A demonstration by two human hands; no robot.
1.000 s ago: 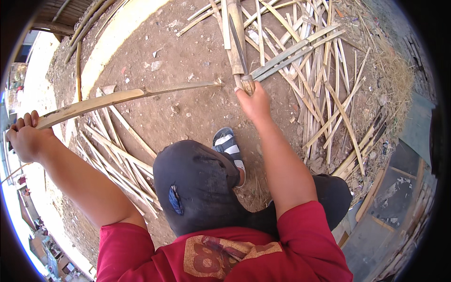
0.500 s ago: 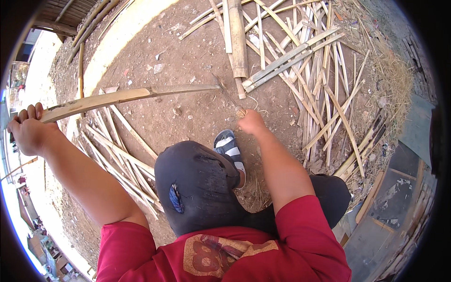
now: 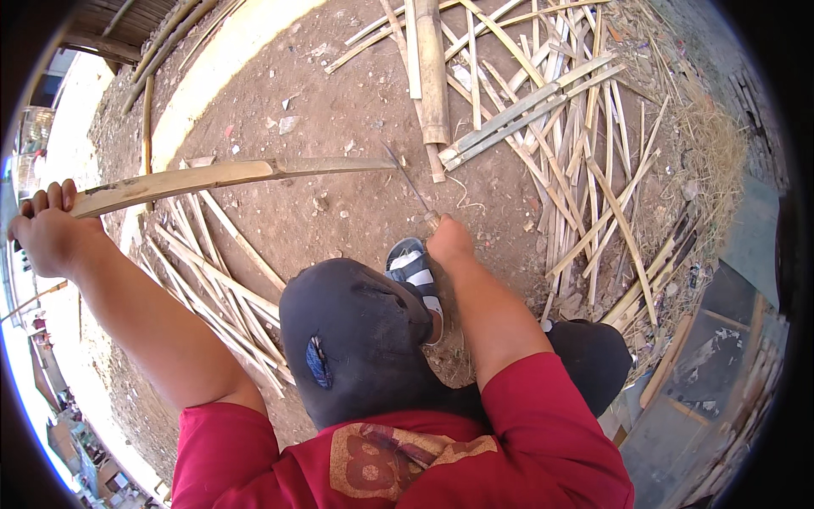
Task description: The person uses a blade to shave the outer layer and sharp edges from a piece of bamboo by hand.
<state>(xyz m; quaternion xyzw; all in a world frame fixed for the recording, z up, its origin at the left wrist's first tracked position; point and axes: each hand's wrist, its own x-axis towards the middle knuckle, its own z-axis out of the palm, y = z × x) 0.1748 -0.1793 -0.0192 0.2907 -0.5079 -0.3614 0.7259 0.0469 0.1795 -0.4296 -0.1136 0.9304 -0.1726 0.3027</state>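
Pale bamboo, split into one long piece, reaches from the left side toward the middle of the view, above the dirt ground. Its near end is gripped by the left hand, whose fingers curl over it; the thumb is hard to make out, and the hand hides where the piece ends. Closed around the handle of a knife is the right hand, seen from the back, so most of its fingers are hidden. The thin blade slants up and left across the far tip of the bamboo, yet whether the two touch I cannot tell. Beyond, a round bamboo pole runs out of view at the top edge. Loose strips lie crossed to the right, many buried under others, while more strips at the left are partly covered by the dark-trousered knee, beside a strapped sandal
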